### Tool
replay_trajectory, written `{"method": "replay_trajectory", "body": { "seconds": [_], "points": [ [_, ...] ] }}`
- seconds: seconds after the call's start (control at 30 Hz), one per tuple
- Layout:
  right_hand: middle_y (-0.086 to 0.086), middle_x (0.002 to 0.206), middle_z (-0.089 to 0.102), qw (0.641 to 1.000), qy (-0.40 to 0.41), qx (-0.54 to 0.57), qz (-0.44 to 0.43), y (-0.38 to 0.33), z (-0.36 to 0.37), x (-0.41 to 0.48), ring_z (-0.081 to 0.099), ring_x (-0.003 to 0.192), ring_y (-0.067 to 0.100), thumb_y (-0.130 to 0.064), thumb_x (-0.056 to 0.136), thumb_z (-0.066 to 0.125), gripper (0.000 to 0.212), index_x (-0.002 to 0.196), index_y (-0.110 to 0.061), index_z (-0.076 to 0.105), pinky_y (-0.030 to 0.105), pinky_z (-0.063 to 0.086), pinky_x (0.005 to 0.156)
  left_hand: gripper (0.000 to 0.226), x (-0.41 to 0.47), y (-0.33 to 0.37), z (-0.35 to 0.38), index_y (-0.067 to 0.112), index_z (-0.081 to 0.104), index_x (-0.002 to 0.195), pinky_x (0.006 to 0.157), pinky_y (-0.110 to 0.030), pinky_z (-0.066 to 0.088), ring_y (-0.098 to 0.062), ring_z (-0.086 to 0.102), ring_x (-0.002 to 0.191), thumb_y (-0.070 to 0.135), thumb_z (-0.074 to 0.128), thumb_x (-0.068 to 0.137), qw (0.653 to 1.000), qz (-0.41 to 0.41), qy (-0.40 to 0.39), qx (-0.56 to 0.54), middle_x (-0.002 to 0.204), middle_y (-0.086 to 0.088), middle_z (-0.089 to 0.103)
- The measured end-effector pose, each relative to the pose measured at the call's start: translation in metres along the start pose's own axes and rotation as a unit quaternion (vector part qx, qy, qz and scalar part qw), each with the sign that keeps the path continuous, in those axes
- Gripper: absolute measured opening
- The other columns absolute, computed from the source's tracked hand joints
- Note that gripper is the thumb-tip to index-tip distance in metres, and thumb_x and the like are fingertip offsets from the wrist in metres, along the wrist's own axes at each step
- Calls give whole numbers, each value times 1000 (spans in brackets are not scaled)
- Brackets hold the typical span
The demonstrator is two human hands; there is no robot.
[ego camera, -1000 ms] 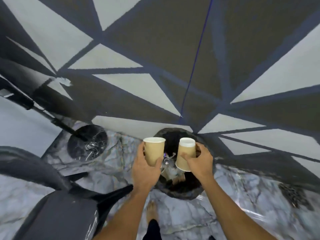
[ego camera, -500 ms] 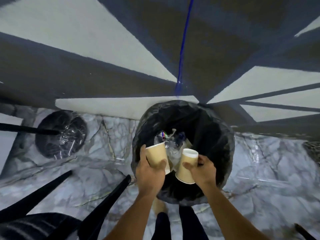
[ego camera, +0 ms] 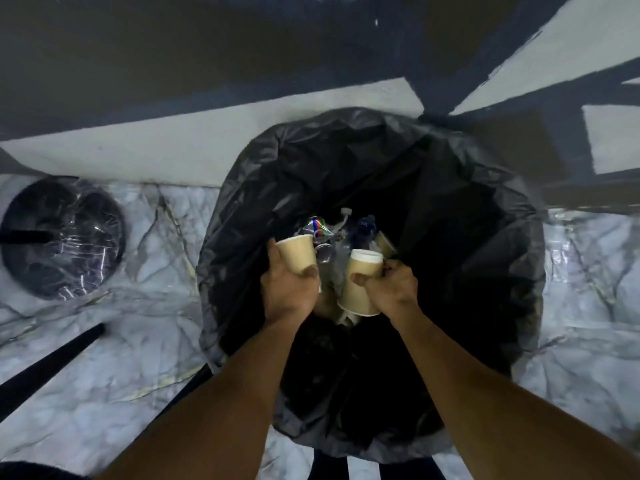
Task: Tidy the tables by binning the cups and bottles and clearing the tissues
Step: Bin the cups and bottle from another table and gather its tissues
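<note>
Hovering over the black-lined bin [ego camera: 485,209] w/ both hands curled tight — L hand [ego camera: 289,292] wraps one paper cup [ego camera: 298,252], thumb at its 3 o'clock, fingers [ego camera: 272,252] at 9; R hand [ego camera: 391,289] grips second cup [ego camera: 360,289], thumb at 9. Bottles [ego camera: 363,232] lie inside at 12.

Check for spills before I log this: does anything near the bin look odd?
Nothing stands out. The left hand holds the left cup and the right hand the right cup over the lined bin; no spill shows.

Café-like venue: marble floor [ego camera: 138,299], round table base [ego camera: 62,237] (plastic-wrapped), lined bin [ego camera: 467,202].
</note>
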State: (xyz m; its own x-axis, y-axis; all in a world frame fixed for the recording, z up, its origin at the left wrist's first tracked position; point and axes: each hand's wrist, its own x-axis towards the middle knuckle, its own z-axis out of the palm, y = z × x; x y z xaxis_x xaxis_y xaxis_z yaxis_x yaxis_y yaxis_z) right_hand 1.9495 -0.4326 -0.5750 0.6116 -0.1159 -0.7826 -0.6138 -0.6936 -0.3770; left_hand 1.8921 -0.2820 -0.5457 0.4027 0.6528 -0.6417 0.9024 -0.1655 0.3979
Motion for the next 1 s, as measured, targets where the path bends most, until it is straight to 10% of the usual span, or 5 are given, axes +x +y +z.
{"method": "replay_trajectory", "body": {
  "seconds": [0.1, 0.2, 0.57, 0.87, 1.0],
  "points": [
    [1, 112, 70, 999, -32, -36, -6, 0, -4, 6, 67, 106, 22, -64, 44, 85, 91, 118, -17, 65, 27, 53, 86, 100, 0, 9, -6, 31, 2, 159, 97, -42, 46, -40, 56, 118, 38, 70, 86, 999, 17, 5, 47, 127, -24, 58],
    [4, 111, 69, 996, -36, -81, -3, -4, -24, -5, 66, 105, 25, -44, 71, 83, 55, 115, -15, 66, 26, 50, 78, 101, -19, 19, -16, 26, 4, 159, 97, -43, 47, -41, 58, 115, 35, 71, 85, 997, 34, -5, 62, 123, -24, 61],
    [2, 127, 61, 949, -113, -239, -172, -61, -97, -150, 55, 122, 26, -39, 74, 70, 45, 118, -33, 63, 38, 47, 102, 56, -152, 55, -110, 13, 51, 137, 89, -30, 46, -30, 60, 114, 10, 65, 83, 996, 84, -34, 29, 123, -11, 63],
    [6, 119, 65, 842, -120, -344, -398, -173, -133, -330, 59, 114, 30, -24, 82, 64, 35, 116, -22, 65, 36, 51, 91, 52, -270, 42, -261, 14, 52, 140, 87, -23, 42, -30, 57, 118, 16, 63, 89, 997, 55, 52, -28, 133, -10, 59],
    [6, 118, 65, 764, -106, -430, -469, -197, -119, -406, 62, 108, 29, -27, 82, 66, 31, 112, -20, 66, 37, 54, 88, 48, -323, 2, -321, 23, 56, 132, 92, -41, 52, -31, 58, 114, 26, 60, 84, 994, 39, 103, 7, 130, -6, 58]
  ]
}}
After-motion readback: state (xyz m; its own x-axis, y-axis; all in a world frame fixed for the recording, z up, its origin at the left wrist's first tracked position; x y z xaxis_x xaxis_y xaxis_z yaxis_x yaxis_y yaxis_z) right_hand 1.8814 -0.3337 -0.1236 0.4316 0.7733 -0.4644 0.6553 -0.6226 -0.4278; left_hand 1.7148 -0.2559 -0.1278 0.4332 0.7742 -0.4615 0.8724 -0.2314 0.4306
